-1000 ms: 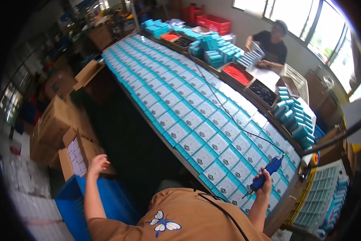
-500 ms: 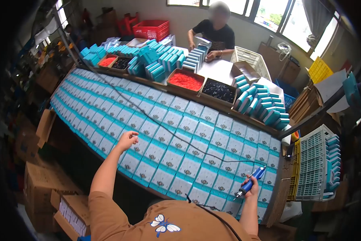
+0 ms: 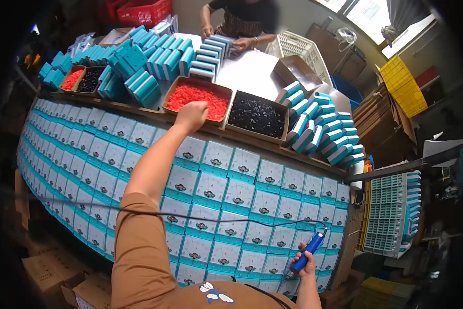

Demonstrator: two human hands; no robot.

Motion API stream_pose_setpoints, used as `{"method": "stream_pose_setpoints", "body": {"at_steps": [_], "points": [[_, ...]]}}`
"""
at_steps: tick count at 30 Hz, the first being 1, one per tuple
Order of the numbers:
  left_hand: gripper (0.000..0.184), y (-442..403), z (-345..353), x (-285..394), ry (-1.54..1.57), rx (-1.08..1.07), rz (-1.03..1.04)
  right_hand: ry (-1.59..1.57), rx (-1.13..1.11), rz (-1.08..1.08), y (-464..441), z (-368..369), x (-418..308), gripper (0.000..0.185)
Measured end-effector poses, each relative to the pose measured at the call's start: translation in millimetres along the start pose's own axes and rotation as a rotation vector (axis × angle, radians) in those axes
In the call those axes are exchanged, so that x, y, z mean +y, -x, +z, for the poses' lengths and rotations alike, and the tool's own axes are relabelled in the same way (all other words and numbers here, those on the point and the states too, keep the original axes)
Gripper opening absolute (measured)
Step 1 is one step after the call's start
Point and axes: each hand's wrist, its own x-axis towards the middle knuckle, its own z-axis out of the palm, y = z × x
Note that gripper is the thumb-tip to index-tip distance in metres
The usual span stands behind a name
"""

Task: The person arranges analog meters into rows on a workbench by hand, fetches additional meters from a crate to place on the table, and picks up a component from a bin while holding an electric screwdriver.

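Note:
My left hand (image 3: 191,117) reaches over the near edge of a cardboard box of small red parts (image 3: 199,97). Its fingers are curled together at the parts, and what they hold, if anything, is hidden. My right hand (image 3: 306,263) is wrapped round a blue electric screwdriver (image 3: 310,251), whose tip slants down to the left. A black cord (image 3: 231,220) leads from its upper end across the bench. Below both hands lie rows of square panel meters (image 3: 209,186) with pale faces and teal lower edges.
A box of small black parts (image 3: 258,115) adjoins the red one. Stacked teal-and-white units (image 3: 327,129) stand right of it, with more (image 3: 162,54) at the left. Across the bench a person (image 3: 242,26) handles similar units. Crates (image 3: 386,208) stand at the right.
My left hand has moved forward from above the meters to the box of red parts. The view has shifted, and my right hand still holds the screwdriver, lower in view.

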Motion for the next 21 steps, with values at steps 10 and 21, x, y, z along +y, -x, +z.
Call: {"method": "stream_pose_setpoints", "body": {"at_steps": [10,21], "points": [[0.025,-103,133,122,-0.176,0.066,0.348,0.024,0.036,-0.012,1,2,0,0.061],[0.021,-103,166,128,-0.051,-0.094,0.356,0.018,0.054,-0.012,6,6,1,0.065]]}}
